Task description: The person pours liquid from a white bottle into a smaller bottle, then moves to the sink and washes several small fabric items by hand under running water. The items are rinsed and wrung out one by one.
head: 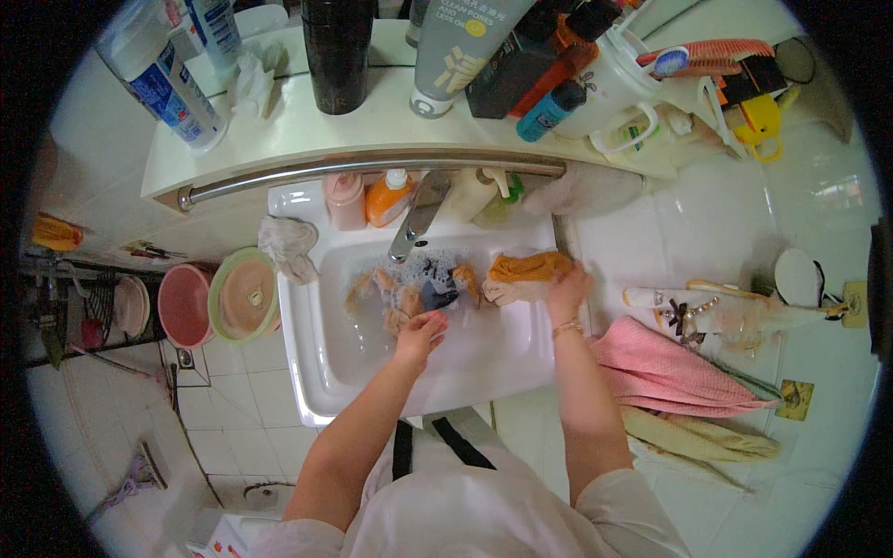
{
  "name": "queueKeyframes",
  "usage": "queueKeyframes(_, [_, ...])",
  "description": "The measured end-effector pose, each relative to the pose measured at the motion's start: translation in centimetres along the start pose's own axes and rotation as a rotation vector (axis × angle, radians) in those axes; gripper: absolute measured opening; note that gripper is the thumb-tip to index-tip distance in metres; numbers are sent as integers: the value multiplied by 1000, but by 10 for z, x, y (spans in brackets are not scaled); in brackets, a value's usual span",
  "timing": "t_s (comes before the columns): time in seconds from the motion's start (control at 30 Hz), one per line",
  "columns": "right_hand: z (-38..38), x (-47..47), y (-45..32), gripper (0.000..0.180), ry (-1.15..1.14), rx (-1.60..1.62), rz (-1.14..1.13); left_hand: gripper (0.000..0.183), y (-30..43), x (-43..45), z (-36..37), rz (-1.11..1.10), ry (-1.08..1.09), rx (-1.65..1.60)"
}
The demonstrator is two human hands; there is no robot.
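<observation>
A white washbasin (446, 382) holds soapy water with small wet cloth pieces that look like socks. Among them are a dark grey one (439, 298), a beige one (403, 314) and a brownish one (464, 277). My left hand (420, 337) hovers at the near side of this group, fingers loosely apart with nothing seen in them. On the basin's right rim lie an ochre sock (528, 266) and a cream sock (515, 291), side by side. My right hand (568, 291), blurred, is at their right end; whether its fingers grip them is unclear.
A chrome faucet (418, 217) reaches over the basin. Behind it stand an orange bottle (388, 201) and a pink bottle (346, 204). A whitish cloth (289, 247) drapes the left rim. Above runs a crowded shelf (279, 129) with a metal rail (377, 169). Pink towel (677, 370) hangs right.
</observation>
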State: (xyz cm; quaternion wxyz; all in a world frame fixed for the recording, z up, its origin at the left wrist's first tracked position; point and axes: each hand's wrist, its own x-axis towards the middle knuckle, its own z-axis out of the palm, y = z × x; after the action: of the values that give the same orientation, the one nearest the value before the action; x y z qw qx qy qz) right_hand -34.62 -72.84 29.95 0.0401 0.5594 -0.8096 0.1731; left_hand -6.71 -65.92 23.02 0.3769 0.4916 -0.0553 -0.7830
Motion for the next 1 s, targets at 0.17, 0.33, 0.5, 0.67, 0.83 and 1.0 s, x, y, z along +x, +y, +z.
queueKeyframes(0.17, [78, -39, -69, 46, -620, 450, -18, 15, -10, -8, -29, -65, 67, -100])
queueKeyframes(0.33, [121, -57, -79, 42, -875, 8, -45, 14, 4, -16, -44, -57, 69, -89])
queueKeyframes(0.5, [34, -72, -129, 16, -1272, 963, 319, 18, 12, -27, -57, -72, 52, -160])
queueKeyframes(0.67, [-23, -82, -127, 11, -1230, 1278, 190, 29, 18, -22, -33, -182, -142, -517])
queueKeyframes(0.83, [-29, -90, -102, 14, -1495, 1284, 188, 24, 13, -3, -43, 76, -182, -596])
queueKeyframes(1.0, [-6, -113, -99, 10, -710, 548, -562, 20, 39, -30, -25, 214, -206, -433])
